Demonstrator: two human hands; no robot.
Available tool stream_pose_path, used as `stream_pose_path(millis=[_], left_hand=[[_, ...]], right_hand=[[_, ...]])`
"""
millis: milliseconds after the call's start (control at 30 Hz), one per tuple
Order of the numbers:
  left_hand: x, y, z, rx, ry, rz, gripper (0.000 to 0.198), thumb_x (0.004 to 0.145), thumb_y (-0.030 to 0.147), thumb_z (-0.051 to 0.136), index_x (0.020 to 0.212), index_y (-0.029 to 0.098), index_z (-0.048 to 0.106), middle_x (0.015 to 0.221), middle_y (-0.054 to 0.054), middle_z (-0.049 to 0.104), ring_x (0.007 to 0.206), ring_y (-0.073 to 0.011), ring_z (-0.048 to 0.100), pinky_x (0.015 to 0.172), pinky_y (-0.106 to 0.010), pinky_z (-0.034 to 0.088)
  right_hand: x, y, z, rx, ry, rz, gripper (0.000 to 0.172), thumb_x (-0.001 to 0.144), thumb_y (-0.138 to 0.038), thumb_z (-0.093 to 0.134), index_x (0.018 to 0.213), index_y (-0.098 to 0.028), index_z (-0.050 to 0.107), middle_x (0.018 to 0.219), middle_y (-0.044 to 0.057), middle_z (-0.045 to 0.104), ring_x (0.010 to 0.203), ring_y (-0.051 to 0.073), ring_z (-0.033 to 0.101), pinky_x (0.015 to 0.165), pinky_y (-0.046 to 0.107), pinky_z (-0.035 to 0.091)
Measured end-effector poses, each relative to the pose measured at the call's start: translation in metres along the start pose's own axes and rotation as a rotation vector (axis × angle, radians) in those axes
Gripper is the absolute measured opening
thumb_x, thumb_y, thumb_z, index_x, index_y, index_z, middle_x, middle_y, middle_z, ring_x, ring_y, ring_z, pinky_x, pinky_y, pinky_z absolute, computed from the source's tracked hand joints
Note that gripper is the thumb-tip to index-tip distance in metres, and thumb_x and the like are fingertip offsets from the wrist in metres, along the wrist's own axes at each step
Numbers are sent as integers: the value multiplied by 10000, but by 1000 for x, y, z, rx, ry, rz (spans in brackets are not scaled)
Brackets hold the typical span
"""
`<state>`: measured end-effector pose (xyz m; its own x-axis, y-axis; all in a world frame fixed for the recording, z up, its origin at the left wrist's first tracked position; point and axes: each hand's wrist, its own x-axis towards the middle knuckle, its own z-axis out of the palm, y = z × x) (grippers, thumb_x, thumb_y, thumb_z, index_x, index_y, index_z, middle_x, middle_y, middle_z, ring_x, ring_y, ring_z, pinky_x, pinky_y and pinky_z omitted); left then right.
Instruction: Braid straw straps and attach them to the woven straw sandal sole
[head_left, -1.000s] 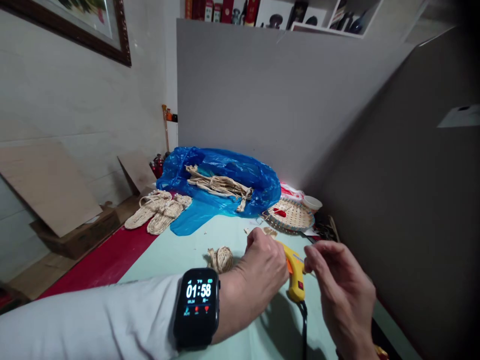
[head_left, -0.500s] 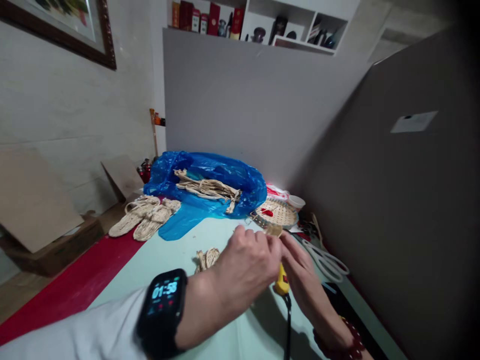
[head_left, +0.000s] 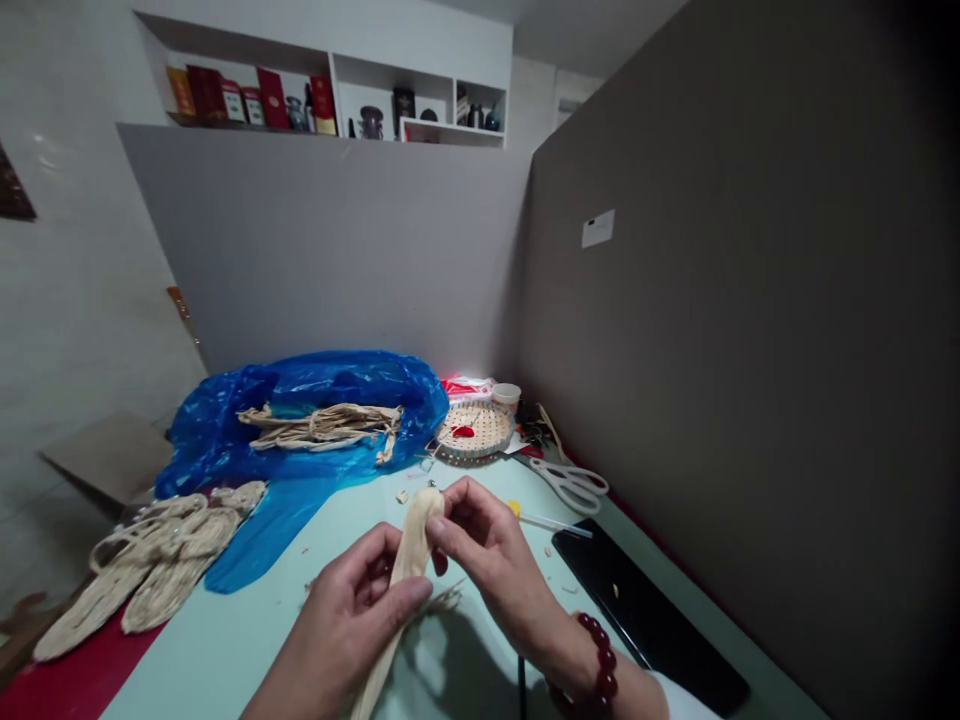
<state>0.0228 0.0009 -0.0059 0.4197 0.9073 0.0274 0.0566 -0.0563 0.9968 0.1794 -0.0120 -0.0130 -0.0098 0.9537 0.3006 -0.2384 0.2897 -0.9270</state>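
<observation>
A pale, flat plant-fibre strip runs upright between my hands, with a rounded, folded-looking top end. My left hand grips it lower down, the thumb laid across its front. Near the top, my right hand pinches it between thumb and fingers. Just behind the right hand a bit of a yellow glue gun shows, a translucent glue stick jutting out to its right; most of the gun is hidden. Thin frayed fibres appear below the right hand.
A blue plastic bag with a bundle of dried stalks lies at the back. Woven sandals are at left. A woven basket, a paper cup, white-handled scissors and a black slab stand or lie rightward.
My hands have moved from the yellow glue gun area toward me and now hold the strip apart from it. The gun lies behind the right hand. The view has turned right.
</observation>
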Motion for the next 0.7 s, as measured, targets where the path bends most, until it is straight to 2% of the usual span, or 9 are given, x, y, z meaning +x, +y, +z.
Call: stream_pose_path(millis=[133, 233, 333, 433, 567, 633, 700], left_hand=[[2, -13, 3, -42, 18, -76, 337, 735, 493, 743, 756, 170, 647, 602, 8, 656, 496, -120, 564, 463, -197, 426], [1, -24, 2, -88, -20, -124, 343, 773, 501, 710, 824, 168, 644, 615, -19, 689, 494, -146, 612, 472, -219, 466], [-1, -31, 0, -98, -64, -171, 358, 782, 523, 693, 833, 171, 655, 599, -24, 691, 472, -161, 619, 473, -234, 471], [-2, -30, -4, -27, 17, -162, 376, 747, 538, 724, 718, 165, 684, 627, -23, 681, 561, -150, 607, 545, -216, 479], [-1, -25, -8, 82, 147, -97, 403, 671, 565, 772, 699, 170, 699, 656, 8, 612, 651, -133, 534, 564, -166, 442], [-1, -24, -7, 84, 158, -139, 419, 667, 586, 763, 717, 178, 679, 601, 24, 570, 588, -116, 501, 494, -150, 396], [-3, -25, -6, 84, 148, -204, 434, 689, 614, 734, 734, 191, 646, 501, 59, 471, 468, -78, 409, 409, -131, 292]], right_hand=[[3, 5, -2, 8, 89, -20, 327, 803, -420, 724, 771, -186, 499, 721, -27, 510, 669, 118, 464, 636, 251, 396], [5, 7, -5, 126, 6, 89, 340, 766, -404, 758, 878, -181, 527, 729, -32, 539, 643, 106, 462, 617, 239, 384], [9, 8, -9, 125, -76, 152, 374, 738, -418, 780, 919, -148, 597, 708, -25, 560, 614, 95, 453, 577, 221, 355], [13, 10, -14, 83, 6, 100, 321, 729, -409, 783, 804, -134, 636, 693, -16, 560, 615, 88, 437, 564, 212, 333], [18, 10, -18, 90, 132, 44, 268, 706, -329, 784, 799, -161, 596, 726, -12, 582, 612, 87, 445, 530, 196, 336], [19, 10, -19, 75, 182, 37, 261, 710, -313, 763, 795, -173, 560, 659, -38, 546, 538, 72, 400, 465, 185, 284], [20, 9, -20, 71, 221, 42, 268, 712, -316, 745, 800, -182, 529, 620, -59, 512, 490, 63, 370, 424, 178, 255]])
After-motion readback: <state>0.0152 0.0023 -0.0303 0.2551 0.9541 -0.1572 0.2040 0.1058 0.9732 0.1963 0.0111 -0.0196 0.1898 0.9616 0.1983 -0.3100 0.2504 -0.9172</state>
